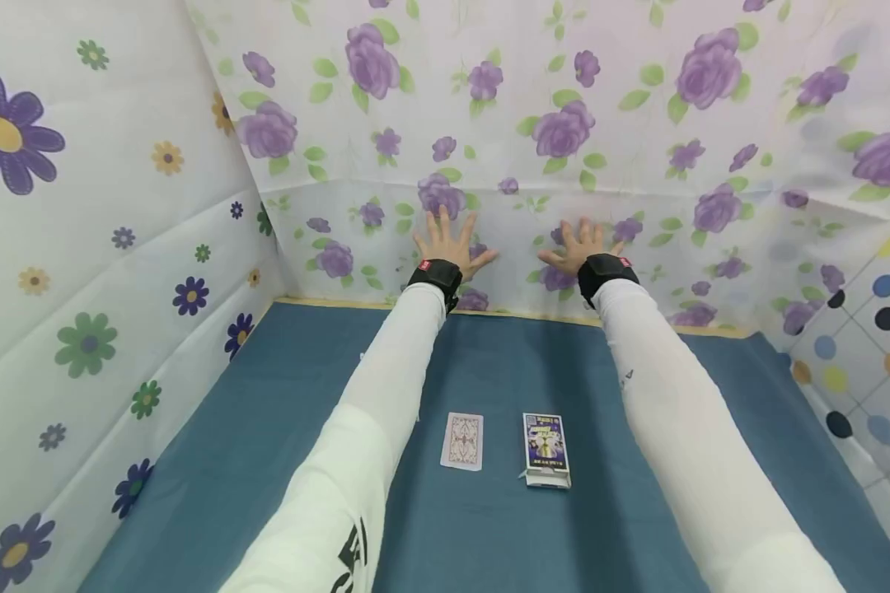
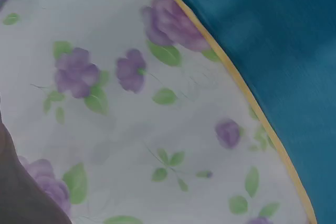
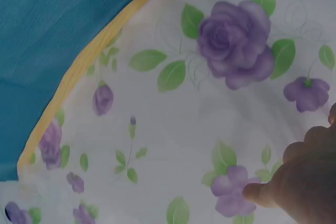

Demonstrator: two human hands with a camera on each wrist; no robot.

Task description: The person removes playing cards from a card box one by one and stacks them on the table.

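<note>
Both hands are released and grasp nothing: the left hand and the right hand reach forward with fingers spread against the backdrop of the white sheet printed with purple roses and green leaves. Whether the palms touch it cannot be told. The right wrist view shows the thumb stretched out over a printed flower; the left wrist view catches only a dark sliver of hand.

The rectangular playing card with a reddish patterned back and white border lies flat on the worktop covered in blue cloth, between the forearms. Just to its right, and apart from it, lies the purple-and-yellow printed card box, a white flap showing at its near end. One card or several cannot be told.

For this reach, spread fingers and level wrists seem best, with any contact on the sheet kept light. The white sleeves should stay clear of the card and box, since a thin card could slide easily and a loose flap could snag.
</note>
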